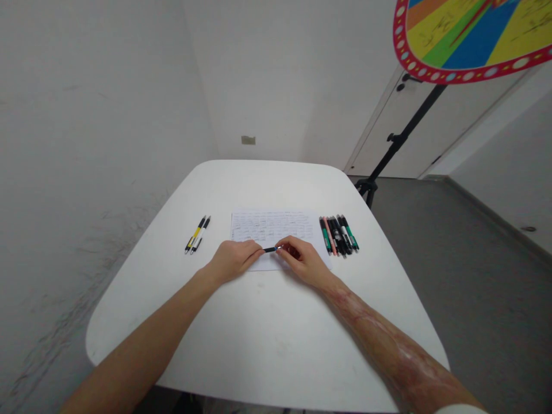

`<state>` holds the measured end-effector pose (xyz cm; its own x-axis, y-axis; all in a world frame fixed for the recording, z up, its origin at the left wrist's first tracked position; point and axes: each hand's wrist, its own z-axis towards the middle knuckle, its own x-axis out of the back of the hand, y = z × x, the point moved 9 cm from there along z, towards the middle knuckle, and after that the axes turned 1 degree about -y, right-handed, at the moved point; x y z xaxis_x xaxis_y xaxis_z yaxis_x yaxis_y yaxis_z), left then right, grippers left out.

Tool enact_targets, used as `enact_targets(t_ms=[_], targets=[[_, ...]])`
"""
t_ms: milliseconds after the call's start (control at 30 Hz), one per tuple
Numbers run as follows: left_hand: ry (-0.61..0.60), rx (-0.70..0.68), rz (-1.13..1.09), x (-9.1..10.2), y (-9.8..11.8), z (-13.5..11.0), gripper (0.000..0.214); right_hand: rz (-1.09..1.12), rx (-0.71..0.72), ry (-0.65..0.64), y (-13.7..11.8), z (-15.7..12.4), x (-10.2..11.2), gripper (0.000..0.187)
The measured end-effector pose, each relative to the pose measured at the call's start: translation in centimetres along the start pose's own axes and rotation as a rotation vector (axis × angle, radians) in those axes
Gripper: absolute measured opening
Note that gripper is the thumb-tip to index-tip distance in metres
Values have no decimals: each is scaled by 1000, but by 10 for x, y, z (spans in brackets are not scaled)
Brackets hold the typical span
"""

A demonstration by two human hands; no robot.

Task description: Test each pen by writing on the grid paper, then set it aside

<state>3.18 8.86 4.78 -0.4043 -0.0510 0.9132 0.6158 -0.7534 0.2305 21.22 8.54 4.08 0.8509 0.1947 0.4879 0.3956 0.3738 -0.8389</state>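
Note:
Both my hands meet over a sheet of paper [271,225] covered in scribbles, at the middle of a white table [259,339]. My left hand [235,260] and my right hand [302,260] each pinch one end of a dark pen [270,249] held level just above the paper's near edge. Two pens [198,234], one yellow and one white, lie side by side to the left of the paper. Several pens [339,235] in black, green and pink lie in a row to its right.
A white wall runs along the left side. A colourful prize wheel [470,40] on a black stand [401,138] is at the back right, beside a door. Grey floor lies to the right of the table.

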Motion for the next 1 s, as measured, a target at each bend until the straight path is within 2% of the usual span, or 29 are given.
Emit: enact_targets(t_ms=[133,367,633,1000], targets=[[33,25,-11,4,-2,-1,39,3,-2,1,-1,0,0,19],[37,-19,39,4,3,0,38,-27,8,47,1,0,2,15],[48,-29,47,4,4,0,37,-57,58,79,1,0,5,18],[60,-29,57,5,5,0,37,-40,55,110,2,1,8,22]])
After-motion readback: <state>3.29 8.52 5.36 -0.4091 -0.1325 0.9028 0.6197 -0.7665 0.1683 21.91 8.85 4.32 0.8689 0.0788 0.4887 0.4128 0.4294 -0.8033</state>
